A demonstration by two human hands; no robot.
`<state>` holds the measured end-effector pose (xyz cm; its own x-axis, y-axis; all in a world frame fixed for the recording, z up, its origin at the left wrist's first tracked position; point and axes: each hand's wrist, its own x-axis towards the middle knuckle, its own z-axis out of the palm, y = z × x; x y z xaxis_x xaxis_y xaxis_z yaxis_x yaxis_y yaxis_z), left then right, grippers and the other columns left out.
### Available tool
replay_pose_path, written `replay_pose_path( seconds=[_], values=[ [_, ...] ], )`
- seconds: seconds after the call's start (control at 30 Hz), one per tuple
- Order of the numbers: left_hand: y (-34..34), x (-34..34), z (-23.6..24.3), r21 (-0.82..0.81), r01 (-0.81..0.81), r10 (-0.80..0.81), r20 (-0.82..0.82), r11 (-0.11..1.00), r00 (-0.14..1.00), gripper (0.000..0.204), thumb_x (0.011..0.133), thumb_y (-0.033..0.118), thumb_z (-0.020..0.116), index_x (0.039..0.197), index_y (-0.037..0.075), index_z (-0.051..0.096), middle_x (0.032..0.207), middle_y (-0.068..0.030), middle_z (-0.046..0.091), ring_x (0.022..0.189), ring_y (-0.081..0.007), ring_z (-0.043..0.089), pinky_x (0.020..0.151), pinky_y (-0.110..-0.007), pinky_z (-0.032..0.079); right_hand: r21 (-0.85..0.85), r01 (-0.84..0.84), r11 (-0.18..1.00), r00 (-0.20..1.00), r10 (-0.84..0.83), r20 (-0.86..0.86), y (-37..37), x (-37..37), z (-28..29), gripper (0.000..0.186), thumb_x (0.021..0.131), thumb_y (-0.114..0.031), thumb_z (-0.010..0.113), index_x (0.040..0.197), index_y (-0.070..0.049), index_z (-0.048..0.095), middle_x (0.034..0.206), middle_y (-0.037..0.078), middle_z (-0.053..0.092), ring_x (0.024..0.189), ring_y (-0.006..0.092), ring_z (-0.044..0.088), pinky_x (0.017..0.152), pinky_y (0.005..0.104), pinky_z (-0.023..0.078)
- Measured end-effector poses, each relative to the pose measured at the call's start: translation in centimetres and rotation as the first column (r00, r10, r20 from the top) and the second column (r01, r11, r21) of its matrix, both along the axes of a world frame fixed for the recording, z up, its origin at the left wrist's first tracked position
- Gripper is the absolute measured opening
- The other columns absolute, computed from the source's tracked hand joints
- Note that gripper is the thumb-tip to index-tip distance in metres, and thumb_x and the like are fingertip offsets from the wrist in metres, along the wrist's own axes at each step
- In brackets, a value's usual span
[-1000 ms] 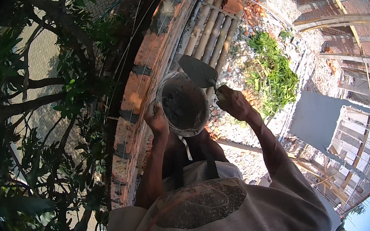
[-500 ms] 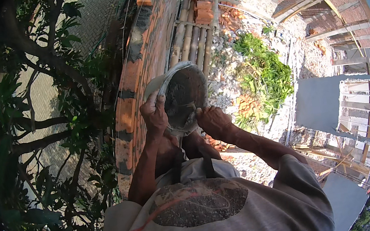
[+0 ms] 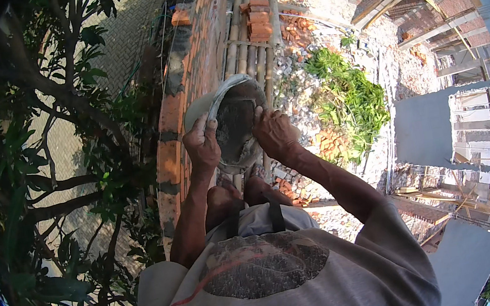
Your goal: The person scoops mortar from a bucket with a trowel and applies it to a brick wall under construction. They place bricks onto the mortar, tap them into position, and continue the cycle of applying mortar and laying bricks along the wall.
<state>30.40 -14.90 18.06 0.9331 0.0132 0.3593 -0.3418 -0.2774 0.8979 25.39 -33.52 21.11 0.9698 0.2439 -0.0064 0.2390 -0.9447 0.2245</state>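
Observation:
A mortar-smeared bucket (image 3: 198, 110) is tilted in front of me, its mouth turned toward me and grey mortar (image 3: 230, 136) inside. My left hand (image 3: 201, 143) grips its left rim, thumb on the inner side and fingers around the outside. At the right rim, my right hand (image 3: 276, 128) is closed around a trowel whose handle is hidden in the fist. The flat grey blade of the trowel (image 3: 243, 114) appears to lie inside the bucket, though shadow blurs its outline.
An unfinished brick wall (image 3: 169, 157) runs along my left, with tree branches (image 3: 68, 190) beyond. Ahead, bamboo poles (image 3: 249, 58) carry a stack of bricks (image 3: 258, 22). Down on the right lie rubble and green plants (image 3: 350, 100), near a grey wall (image 3: 420, 131).
The right hand has moved up along the bucket's rim, with the trowel deeper against the inside. The bucket has shifted slightly up and left in view, still held by the left hand.

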Motion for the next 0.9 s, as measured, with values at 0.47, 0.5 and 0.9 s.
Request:
replay_pose_path(
  seconds=[0.47, 0.5, 0.9],
  values=[
    [-0.8, 0.3, 2.6, -0.095, -0.041, 0.035, -0.056, 0.995, 0.998, 0.039, 0.098, 0.027, 0.056, 0.112, -0.009, 0.061, 0.088, -0.0172, 0.068, 0.081, -0.0187, 0.063, 0.073, -0.035, 0.050, 0.479, 0.094, 0.873, 0.868, 0.164, -0.469, -3.7, -4.0, 5.3, 0.013, 0.080, -0.005, 0.052, 0.089, 0.004, 0.056, 0.072, 0.025, 0.058, 0.070, 0.0429, 0.060, 0.063, 0.0510, 0.046],
    [-0.7, 0.4, 2.7, -0.083, -0.027, 0.021, -0.068, 0.996, 0.997, 0.039, 0.098, 0.027, 0.055, 0.113, -0.009, 0.061, 0.090, -0.0166, 0.068, 0.082, -0.0179, 0.063, 0.074, -0.035, 0.050, 0.550, 0.156, 0.820, 0.832, 0.192, -0.521, -3.8, -4.3, 6.1, 0.017, 0.080, -0.004, 0.052, 0.095, 0.004, 0.055, 0.072, 0.025, 0.059, 0.069, 0.0453, 0.060, 0.062, 0.0510, 0.046],
    [-1.9, 0.5, 4.2, -0.189, -0.042, 0.019, -0.121, 0.981, 0.992, 0.045, 0.098, 0.034, 0.056, 0.109, -0.009, 0.063, 0.078, -0.0078, 0.065, 0.073, -0.0123, 0.056, 0.065, -0.030, 0.047, 0.368, 0.043, 0.929, 0.942, 0.085, -0.326, -6.1, -2.5, 6.8, 0.029, 0.083, -0.002, 0.050, 0.111, 0.006, 0.052, 0.085, 0.027, 0.057, 0.073, 0.0404, 0.060, 0.065, 0.0480, 0.048]
  ],
)
